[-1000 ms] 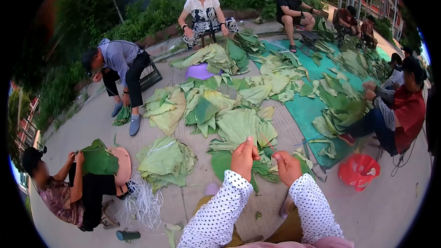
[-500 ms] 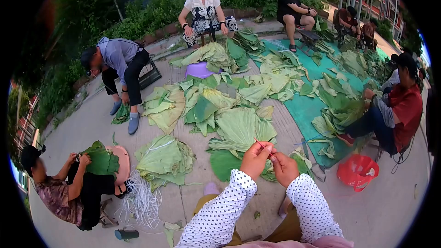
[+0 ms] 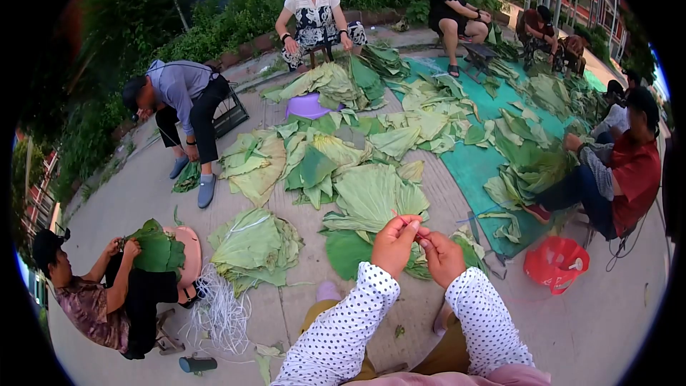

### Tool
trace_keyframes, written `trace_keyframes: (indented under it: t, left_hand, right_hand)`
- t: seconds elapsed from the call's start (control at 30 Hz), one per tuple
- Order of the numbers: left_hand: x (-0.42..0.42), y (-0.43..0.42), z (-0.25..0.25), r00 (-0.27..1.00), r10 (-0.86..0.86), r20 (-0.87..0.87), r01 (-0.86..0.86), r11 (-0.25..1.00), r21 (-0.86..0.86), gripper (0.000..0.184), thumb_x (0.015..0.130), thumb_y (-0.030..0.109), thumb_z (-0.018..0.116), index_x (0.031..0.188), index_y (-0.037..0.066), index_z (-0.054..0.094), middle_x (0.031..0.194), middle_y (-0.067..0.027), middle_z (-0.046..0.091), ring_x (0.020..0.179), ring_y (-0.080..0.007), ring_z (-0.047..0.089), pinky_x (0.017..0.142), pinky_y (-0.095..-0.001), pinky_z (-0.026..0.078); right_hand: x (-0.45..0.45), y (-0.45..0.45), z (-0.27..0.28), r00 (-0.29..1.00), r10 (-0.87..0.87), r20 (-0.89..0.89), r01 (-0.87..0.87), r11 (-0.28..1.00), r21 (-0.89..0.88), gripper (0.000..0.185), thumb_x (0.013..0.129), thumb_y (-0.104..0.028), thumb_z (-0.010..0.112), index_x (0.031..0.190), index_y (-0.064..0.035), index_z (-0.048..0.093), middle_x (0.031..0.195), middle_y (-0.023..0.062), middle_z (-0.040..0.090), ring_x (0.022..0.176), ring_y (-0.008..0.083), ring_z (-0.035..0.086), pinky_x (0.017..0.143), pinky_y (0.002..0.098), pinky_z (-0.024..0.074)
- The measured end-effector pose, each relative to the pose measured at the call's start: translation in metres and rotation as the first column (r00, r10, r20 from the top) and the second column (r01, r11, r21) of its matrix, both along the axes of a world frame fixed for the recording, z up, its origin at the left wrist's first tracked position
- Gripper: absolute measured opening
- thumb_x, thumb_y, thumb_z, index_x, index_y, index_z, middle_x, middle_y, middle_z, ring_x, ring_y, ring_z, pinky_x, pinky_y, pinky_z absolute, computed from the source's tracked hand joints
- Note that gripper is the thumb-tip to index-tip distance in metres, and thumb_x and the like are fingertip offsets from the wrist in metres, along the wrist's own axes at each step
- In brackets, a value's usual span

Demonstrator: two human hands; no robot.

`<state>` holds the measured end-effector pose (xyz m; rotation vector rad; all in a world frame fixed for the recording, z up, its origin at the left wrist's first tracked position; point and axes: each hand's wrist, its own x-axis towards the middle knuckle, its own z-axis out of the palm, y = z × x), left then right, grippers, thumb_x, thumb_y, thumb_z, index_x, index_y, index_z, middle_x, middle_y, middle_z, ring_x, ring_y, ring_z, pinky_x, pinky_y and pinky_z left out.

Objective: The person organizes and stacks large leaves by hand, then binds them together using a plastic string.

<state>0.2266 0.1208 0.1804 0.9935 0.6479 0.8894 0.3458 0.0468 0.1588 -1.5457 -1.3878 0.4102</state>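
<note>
Leaves point(image 3: 425, 123) ahead, red strand point(image 3: 395, 213) in my grip

On the concrete pavement point(image 3: 307, 322), a green sheet point(image 3: 457, 171) lies ahead to my right. Nearer is a fanned leaf stack point(image 3: 375, 193), with a tied leaf bundle point(image 3: 257, 246) to its left. My left hand point(image 3: 394, 246) pinches the thin strand, thumb against finger; my right hand point(image 3: 441, 257) pinches just beside it. The strand's tip pokes past my left fingers.

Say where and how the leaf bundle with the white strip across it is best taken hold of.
Probably take the bundle by both side edges, low from the wearer's side and supported from beneath: it lies broad on the pavement, its leaf edges spread. The thin white strip alone looks a poor hold.
</note>
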Motion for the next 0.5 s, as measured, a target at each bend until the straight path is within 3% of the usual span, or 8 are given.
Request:
trace_keyframes:
  t: [0.37, 0.43, 0.5]
  left_hand:
    - [0.0042, -0.0004, -0.0072, 0.999, -0.033, -0.035, 0.034, 0.999, 0.021, 0.019, 0.094, 0.006, 0.051, 0.112, 0.000, 0.055, 0.095, -0.0093, 0.065, 0.080, -0.0120, 0.059, 0.077, -0.0265, 0.049]
    - [0.0045, -0.0015, -0.0074, 0.999, -0.028, -0.043, 0.029, 0.999, 0.021, 0.019, 0.094, 0.006, 0.051, 0.112, 0.000, 0.054, 0.095, -0.0093, 0.065, 0.080, -0.0118, 0.059, 0.077, -0.0264, 0.049]
    - [0.0047, -0.0024, -0.0073, 0.998, -0.023, -0.051, 0.024, 0.999, 0.021, 0.019, 0.094, 0.005, 0.051, 0.112, 0.000, 0.054, 0.095, -0.0093, 0.065, 0.080, -0.0115, 0.059, 0.077, -0.0263, 0.049]
  right_hand:
    - [0.0003, -0.0003, -0.0052, 0.997, 0.018, -0.072, -0.017, 1.000, 0.003, 0.013, 0.092, -0.011, 0.056, 0.101, -0.0038, 0.062, 0.089, 0.0199, 0.064, 0.081, 0.0358, 0.064, 0.069, 0.0362, 0.0500]
    - [0.0012, -0.0008, -0.0056, 0.999, 0.043, -0.005, -0.043, 0.999, -0.016, 0.022, 0.093, -0.004, 0.052, 0.114, -0.0012, 0.060, 0.088, 0.0115, 0.067, 0.081, 0.0159, 0.064, 0.073, 0.0270, 0.0491]
    - [0.0002, -0.0016, -0.0040, 0.999, 0.041, -0.006, -0.041, 0.999, -0.033, 0.022, 0.093, -0.004, 0.052, 0.114, -0.0014, 0.060, 0.088, 0.0117, 0.066, 0.080, 0.0159, 0.064, 0.072, 0.0271, 0.0490]
